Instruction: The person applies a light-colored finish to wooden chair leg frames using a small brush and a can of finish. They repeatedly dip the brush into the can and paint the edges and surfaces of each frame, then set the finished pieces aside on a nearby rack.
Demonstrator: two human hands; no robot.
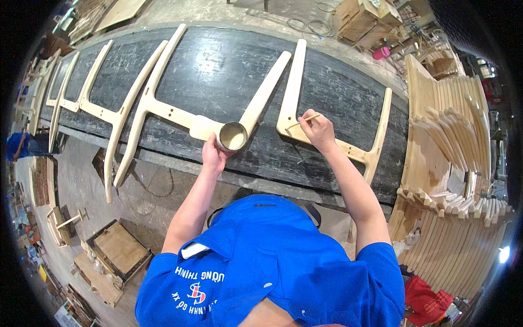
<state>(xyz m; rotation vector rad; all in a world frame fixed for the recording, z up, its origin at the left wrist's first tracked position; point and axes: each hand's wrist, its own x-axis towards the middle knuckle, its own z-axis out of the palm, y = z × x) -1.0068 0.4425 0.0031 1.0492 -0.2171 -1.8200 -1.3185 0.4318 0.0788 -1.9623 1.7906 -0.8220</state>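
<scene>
My left hand (213, 155) is closed around a round metal tin (222, 144) with a pale yellowish substance inside. The tin's far side overlaps the corner of a light wooden chair side frame (173, 113) lying on the dark table. In my right hand (318, 131) a thin wooden stick (310, 117) is pinched between the fingers. Its lower tip points at the corner of another wooden side frame (295, 82), beside small dark holes. Whether the tip touches the wood I cannot tell.
More wooden side frames (101, 111) lie leftward along the long black tabletop (229, 60). Curved wooden parts (447, 136) are stacked at the right, above a row of slats (457, 250). A pink container (381, 53) stands beyond the table. At lower left is a wooden panel (120, 248).
</scene>
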